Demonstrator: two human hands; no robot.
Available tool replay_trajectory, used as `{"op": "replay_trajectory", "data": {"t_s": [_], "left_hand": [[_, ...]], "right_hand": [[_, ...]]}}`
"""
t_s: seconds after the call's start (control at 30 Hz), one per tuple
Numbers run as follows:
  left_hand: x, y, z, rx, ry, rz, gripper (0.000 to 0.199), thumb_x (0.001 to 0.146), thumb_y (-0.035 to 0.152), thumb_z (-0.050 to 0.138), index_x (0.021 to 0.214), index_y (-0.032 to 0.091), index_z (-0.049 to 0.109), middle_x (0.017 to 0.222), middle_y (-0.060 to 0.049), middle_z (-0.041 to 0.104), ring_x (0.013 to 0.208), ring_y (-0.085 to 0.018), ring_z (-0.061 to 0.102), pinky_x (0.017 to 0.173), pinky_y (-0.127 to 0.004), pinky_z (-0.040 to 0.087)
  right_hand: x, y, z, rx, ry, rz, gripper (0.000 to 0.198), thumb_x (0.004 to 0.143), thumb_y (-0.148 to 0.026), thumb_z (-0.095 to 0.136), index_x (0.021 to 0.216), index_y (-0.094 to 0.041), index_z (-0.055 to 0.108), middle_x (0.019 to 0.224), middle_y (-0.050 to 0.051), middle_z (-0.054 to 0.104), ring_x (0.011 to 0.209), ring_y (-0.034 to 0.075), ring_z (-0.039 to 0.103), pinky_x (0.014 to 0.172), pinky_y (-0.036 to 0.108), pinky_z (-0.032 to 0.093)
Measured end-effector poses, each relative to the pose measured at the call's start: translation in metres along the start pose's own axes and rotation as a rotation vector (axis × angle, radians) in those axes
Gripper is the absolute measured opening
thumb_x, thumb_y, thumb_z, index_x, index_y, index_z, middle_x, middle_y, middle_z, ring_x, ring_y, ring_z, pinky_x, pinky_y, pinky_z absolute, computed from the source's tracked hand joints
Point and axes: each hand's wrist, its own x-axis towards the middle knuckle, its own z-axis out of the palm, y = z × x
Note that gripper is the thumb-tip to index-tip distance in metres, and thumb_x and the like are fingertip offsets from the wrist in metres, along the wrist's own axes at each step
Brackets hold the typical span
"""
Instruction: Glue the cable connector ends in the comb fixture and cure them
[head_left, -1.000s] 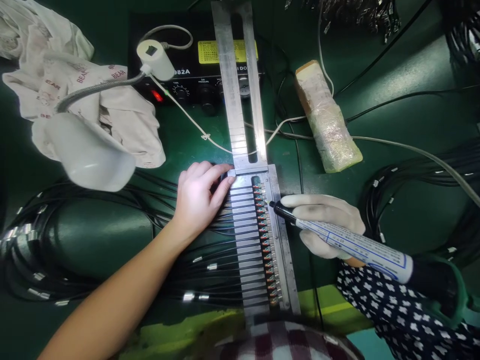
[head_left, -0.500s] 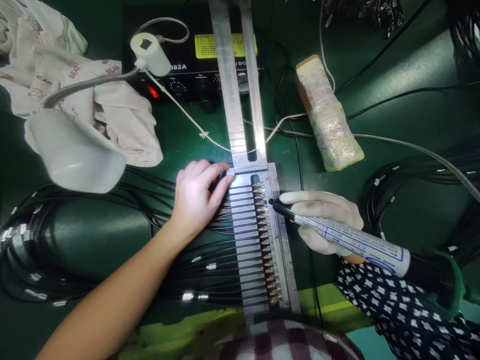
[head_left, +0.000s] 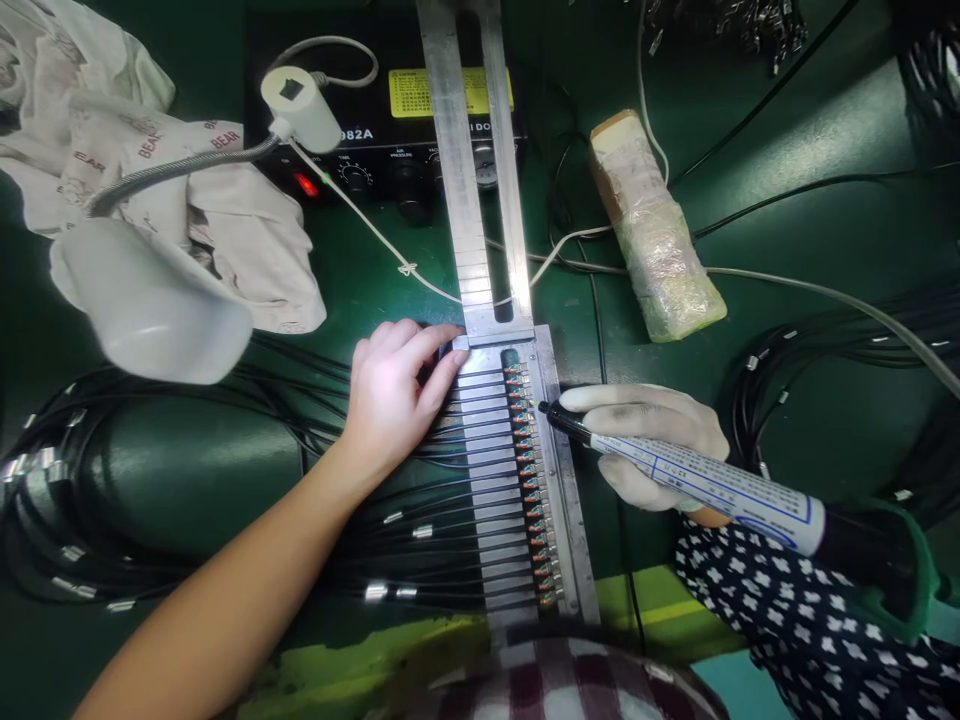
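My left hand [head_left: 394,395] pinches the upper left corner of a slotted metal jig [head_left: 491,470] between thumb and bent fingers. Thin black cables [head_left: 420,492] lie side by side across the jig, their stripped ends and small metal connectors [head_left: 534,484] lined up along its right part. In a white glove, my right hand [head_left: 652,440] is wrapped round a labelled dispensing syringe [head_left: 712,490] with a black nozzle and a green adapter at its back. The nozzle points left at the connectors near the upper end of the row; whether it touches one I cannot tell.
A hinged slotted metal plate [head_left: 480,170] extends beyond the jig, over a black dispenser unit [head_left: 360,165]. At left are a lamp [head_left: 154,300], a crumpled cloth [head_left: 247,235] and coiled cables [head_left: 45,490]. A film-wrapped block [head_left: 656,235] and more cables [head_left: 810,350] lie at right.
The syringe and my right hand have shifted very slightly toward me along the row of connectors. My left hand and the jig have stayed in place.
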Motion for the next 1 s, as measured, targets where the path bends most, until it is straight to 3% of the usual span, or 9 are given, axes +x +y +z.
{"op": "replay_trajectory", "data": {"t_s": [0.6,1.0], "left_hand": [[0.0,0.0,0.0,0.003,-0.009,0.0,0.029,0.097,0.043,0.05,0.11,0.024,0.069,0.081,-0.003,0.059,0.082,-0.02,0.053,0.077,-0.034,0.039],[0.0,0.001,0.0,0.007,-0.01,-0.005,0.031,0.097,0.044,0.049,0.11,0.024,0.069,0.081,-0.003,0.058,0.083,-0.02,0.052,0.078,-0.034,0.039]], "right_hand": [[0.001,0.004,-0.002,-0.039,-0.049,0.01,0.033,0.079,-0.012,0.068,0.112,-0.017,0.071,0.113,0.011,0.074,0.091,0.022,0.076,0.072,0.03,0.067],[-0.004,-0.015,-0.003,-0.07,-0.027,-0.01,0.033,0.078,-0.012,0.068,0.112,-0.014,0.07,0.11,0.013,0.075,0.092,0.024,0.076,0.072,0.03,0.067]]}}
